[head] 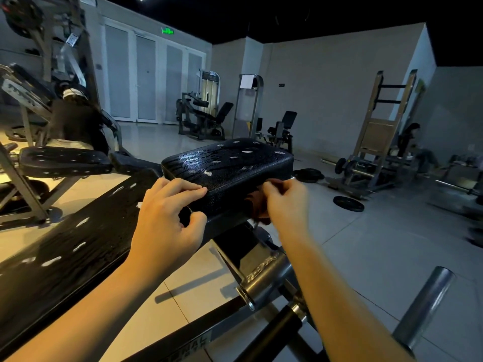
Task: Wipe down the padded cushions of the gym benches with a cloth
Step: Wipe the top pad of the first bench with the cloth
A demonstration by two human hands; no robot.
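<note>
at far left a separate black far cushion (65, 160) on another frame carries pale flecks. nothing shows whether it has been wiped. nearer, the long cushion (78, 239) runs from the lower left corner up toward the middle. it has the same pale flecks along its length, and i cannot tell whether they are spray, residue or wear.

the left hand (167, 220) grasps the near edge of the seat cushion (230, 163), fingers laid over the top and thumb curled underneath, apparently steadying it. the top of this seat cushion looks glossy and streaked, so it has probably been wetted or already passed over, though flecks remain on it.

the cloth (257, 205), dark and bunched, is pressed against the seat cushion's front side, just below the top edge. the right hand (285, 202) is clenched round it, blurred as if mid-stroke.

i judge the work to be on this seat cushion's edge. its far sides, the long cushion and the other padded machines (206, 118) further back in the room look left to do.
</note>
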